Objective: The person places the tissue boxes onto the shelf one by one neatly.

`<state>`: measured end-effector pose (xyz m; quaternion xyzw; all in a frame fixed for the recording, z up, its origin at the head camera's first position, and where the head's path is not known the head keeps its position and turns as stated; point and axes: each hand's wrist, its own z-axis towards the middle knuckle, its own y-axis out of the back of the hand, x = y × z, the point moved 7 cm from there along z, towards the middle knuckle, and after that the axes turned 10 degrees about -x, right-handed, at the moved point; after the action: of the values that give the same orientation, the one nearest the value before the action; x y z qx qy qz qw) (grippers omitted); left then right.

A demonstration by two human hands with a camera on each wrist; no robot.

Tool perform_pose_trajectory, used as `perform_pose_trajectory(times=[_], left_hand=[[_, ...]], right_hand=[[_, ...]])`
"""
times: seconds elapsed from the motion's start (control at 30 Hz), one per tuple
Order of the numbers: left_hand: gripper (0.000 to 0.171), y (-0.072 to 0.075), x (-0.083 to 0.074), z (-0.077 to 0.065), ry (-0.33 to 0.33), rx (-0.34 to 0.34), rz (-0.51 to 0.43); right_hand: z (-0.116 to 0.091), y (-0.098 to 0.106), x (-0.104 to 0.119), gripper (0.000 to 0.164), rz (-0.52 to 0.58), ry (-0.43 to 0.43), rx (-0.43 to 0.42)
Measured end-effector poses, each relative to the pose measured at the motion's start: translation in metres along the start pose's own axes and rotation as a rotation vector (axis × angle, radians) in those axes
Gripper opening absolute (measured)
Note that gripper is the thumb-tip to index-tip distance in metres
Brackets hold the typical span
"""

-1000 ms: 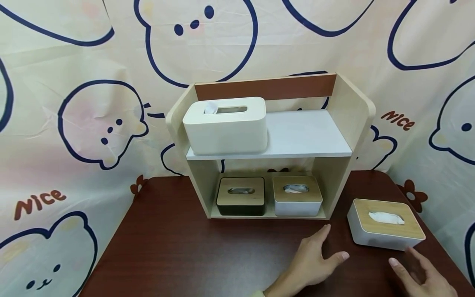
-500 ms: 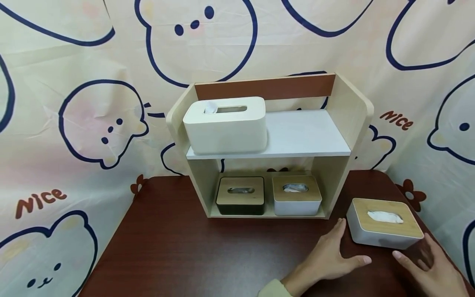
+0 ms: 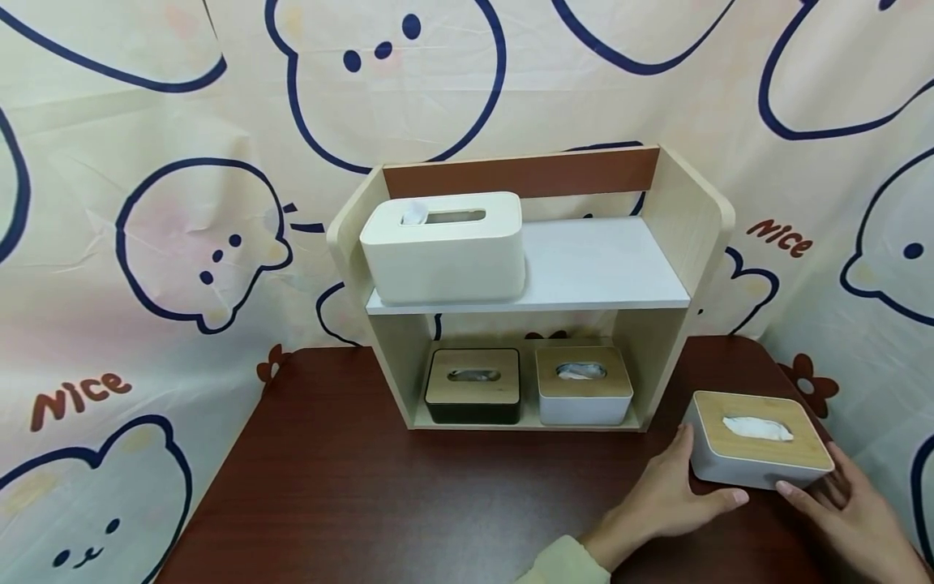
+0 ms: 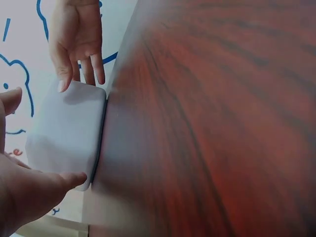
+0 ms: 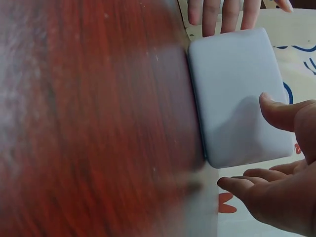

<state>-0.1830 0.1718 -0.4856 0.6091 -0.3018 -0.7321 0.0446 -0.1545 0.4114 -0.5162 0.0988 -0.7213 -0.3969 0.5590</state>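
Observation:
A white tissue box with a light wooden lid (image 3: 773,450) and a tissue showing in its slot sits at the table's right side. My left hand (image 3: 667,496) is at its left end, fingers extended along that side and thumb stretched out before the front wall. At the right end is my right hand (image 3: 854,519), its fingers beside the box and its thumb near the front right corner. The right wrist view shows the box's plain front (image 5: 232,74) between both hands, the right fingers slightly apart from its end. Neither hand curls round it.
A two-tier shelf (image 3: 679,219) stands behind on the dark wooden table (image 3: 350,503). A large cream tissue box (image 3: 445,272) is on its upper level. Below sit a black tissue box (image 3: 473,412) and another white one (image 3: 586,411), both wood-lidded. A patterned cloth hangs behind.
My left hand has moved right and up to the box's left end. The right hand has moved slightly up and right, to its right end. The tissue box has stayed in place.

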Motion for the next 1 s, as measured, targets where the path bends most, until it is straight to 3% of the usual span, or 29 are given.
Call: perform_pose_trajectory(times=[0.1,0.23,0.43,0.53,0.77,1.0], left_hand=[[0.101,-0.004,0.001,0.003,0.013,-0.018,-0.018],[0.099,-0.012,0.001,0.004,0.025,-0.036,-0.015],[0.091,-0.017,-0.001,0.005,-0.015,-0.057,0.013],[0.089,-0.015,-0.002,0.006,-0.04,-0.066,0.019],[0.078,-0.007,-0.005,0.003,-0.089,-0.088,0.062],[0.074,0.007,-0.017,-0.007,-0.209,-0.15,0.075]], right_hand=[[0.0,-0.002,-0.004,0.107,-0.003,0.009,-0.002],[-0.003,-0.007,-0.011,0.102,-0.003,-0.05,0.006],[-0.005,-0.008,-0.008,0.087,0.005,-0.071,-0.03],[-0.006,-0.007,-0.005,0.078,-0.003,-0.062,-0.054],[-0.015,0.0,-0.006,0.077,-0.074,-0.091,-0.07],[-0.029,0.007,0.008,0.072,-0.074,-0.009,-0.14]])
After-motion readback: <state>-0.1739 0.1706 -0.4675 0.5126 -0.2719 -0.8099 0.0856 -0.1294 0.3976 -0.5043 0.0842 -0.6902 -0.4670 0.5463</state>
